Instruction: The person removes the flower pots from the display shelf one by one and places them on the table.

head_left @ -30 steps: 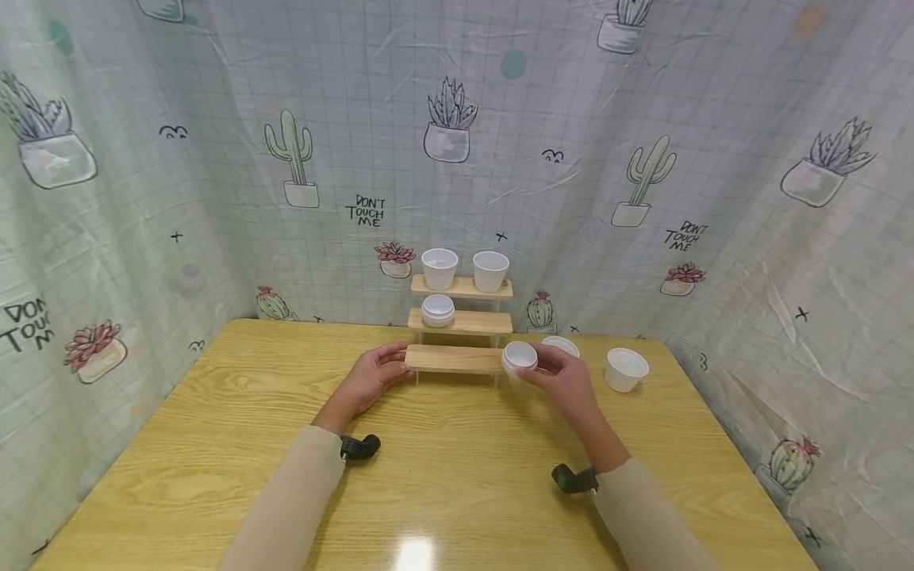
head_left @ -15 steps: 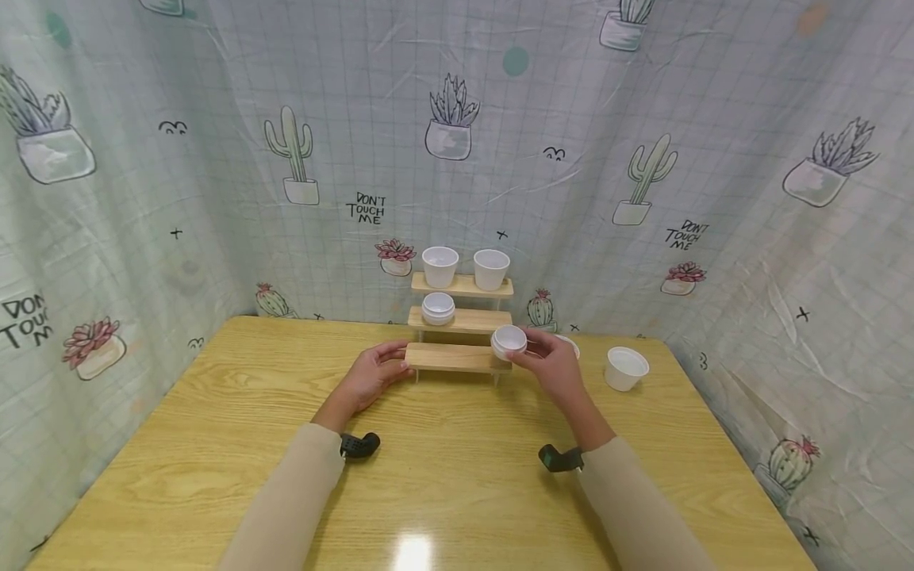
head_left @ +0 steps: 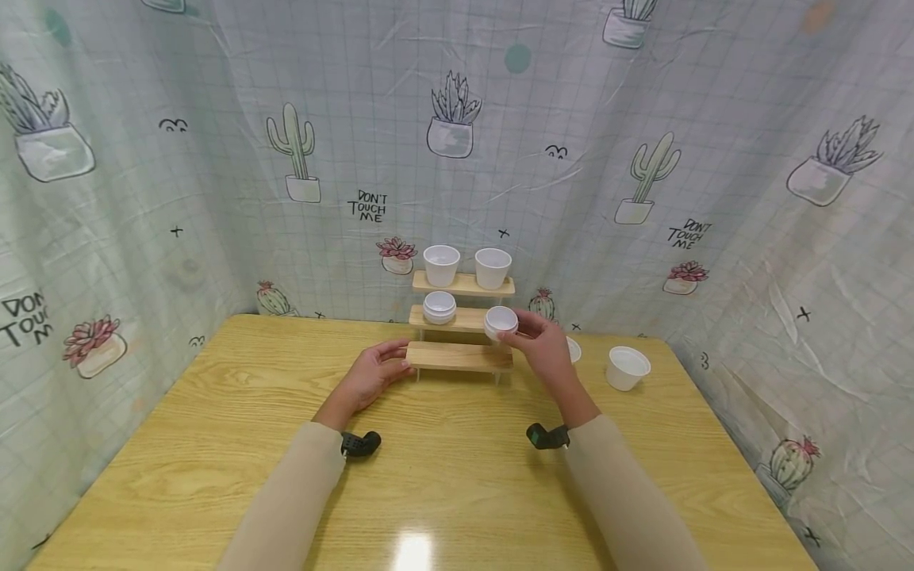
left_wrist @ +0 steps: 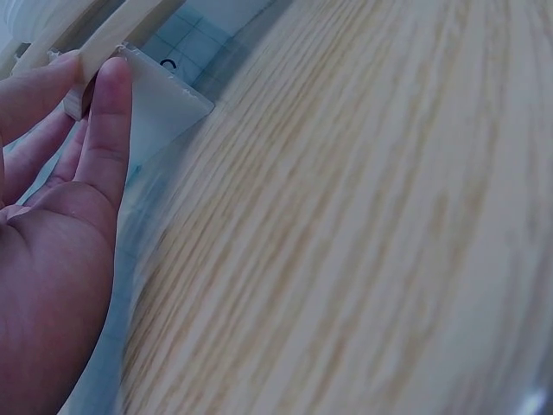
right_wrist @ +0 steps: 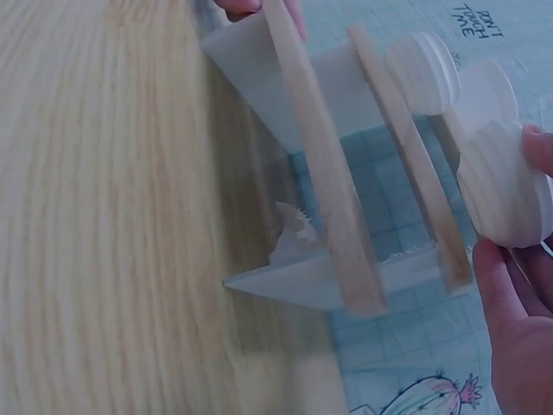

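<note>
Mid-frame, your right hand (head_left: pixel 546 346) pinches a bowl (head_left: pixel 500 320), your left hand (head_left: pixel 369 376) the lowest shelf (head_left: pixel 457 356); a bowl-shelf knock could topple cups (head_left: pixel 493 270).

In the head view, the beige-sleeved left forearm (head_left: pixel 289 503) slants rightward from the bottom edge and the matching right forearm (head_left: pixel 628 488) slants leftward. The left hand (head_left: pixel 367 376), left of centre, pinches between thumb and fingers; the right hand (head_left: pixel 548 353), slightly higher and right of centre, curls in a grip.
</note>
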The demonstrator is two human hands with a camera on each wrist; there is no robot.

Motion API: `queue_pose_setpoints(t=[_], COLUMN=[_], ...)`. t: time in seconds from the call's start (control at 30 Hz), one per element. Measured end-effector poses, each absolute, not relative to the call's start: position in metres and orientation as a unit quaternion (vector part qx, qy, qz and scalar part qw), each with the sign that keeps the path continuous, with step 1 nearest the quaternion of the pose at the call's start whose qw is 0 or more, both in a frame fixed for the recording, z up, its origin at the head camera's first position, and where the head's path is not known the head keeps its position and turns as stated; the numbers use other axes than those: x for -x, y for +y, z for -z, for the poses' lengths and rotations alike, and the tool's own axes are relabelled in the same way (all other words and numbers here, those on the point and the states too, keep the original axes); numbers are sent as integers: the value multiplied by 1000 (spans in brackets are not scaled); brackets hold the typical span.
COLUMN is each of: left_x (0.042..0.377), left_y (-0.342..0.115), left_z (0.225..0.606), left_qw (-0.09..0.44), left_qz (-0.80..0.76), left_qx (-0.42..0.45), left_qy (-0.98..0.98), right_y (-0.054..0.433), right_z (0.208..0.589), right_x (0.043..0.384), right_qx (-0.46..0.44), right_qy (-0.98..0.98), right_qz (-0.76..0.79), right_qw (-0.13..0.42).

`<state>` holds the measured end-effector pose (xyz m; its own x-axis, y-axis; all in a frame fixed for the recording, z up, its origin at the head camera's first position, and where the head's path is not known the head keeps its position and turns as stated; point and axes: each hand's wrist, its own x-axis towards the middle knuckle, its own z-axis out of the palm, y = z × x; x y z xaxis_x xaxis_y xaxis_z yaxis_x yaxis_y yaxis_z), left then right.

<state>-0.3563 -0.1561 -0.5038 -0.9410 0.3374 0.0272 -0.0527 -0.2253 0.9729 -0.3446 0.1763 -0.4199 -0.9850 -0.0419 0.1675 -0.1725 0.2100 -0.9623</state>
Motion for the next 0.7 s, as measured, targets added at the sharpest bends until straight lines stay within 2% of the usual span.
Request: queue_pose_setpoints(t=[0.7], left_x=[356], left_y=[-156], left_z=[500], left_qw=[132], left_qz=[-768], left_qx=[-101], left_qy=[619], right_y=[161], right_z=[416], right_x=[378], right_qx=[-62], right_qy=[-784], right_qz=[-611], right_qw=[89])
